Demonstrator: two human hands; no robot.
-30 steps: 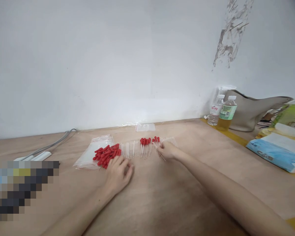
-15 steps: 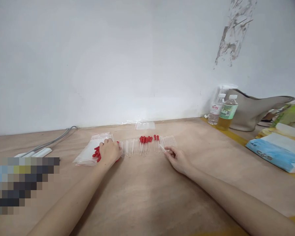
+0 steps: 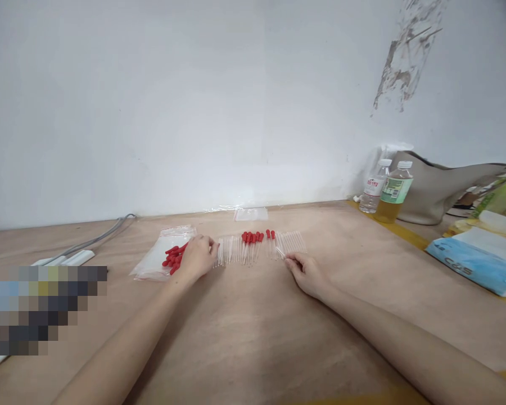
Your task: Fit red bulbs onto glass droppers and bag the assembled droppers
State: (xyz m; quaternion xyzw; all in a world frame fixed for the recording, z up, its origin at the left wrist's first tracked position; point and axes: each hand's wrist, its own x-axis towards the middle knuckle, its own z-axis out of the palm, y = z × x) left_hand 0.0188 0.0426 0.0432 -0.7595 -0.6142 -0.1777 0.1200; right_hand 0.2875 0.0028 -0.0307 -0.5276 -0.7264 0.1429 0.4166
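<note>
A row of thin clear tubes (image 3: 293,243) lies across the wooden table (image 3: 253,332); several in the middle carry red rubber caps (image 3: 251,237). A pile of loose red caps (image 3: 174,257) sits on a clear plastic bag (image 3: 154,261) at the left. My left hand (image 3: 197,259) rests fingers curled over the right edge of that pile, what it grips is hidden. My right hand (image 3: 306,271) lies just in front of the row and pinches one clear tube (image 3: 280,252) between thumb and fingers.
An empty clear bag (image 3: 251,214) lies by the wall. Two bottles (image 3: 385,193), a beige bag (image 3: 442,188), a blue tissue pack (image 3: 474,263) and green packaging (image 3: 504,197) crowd the right. A grey cable (image 3: 90,242) and white strip (image 3: 67,259) lie at the left.
My left hand moved forward from the bare table onto the red cap pile. My right hand drew back from the capped tubes with one clear tube in its fingers.
</note>
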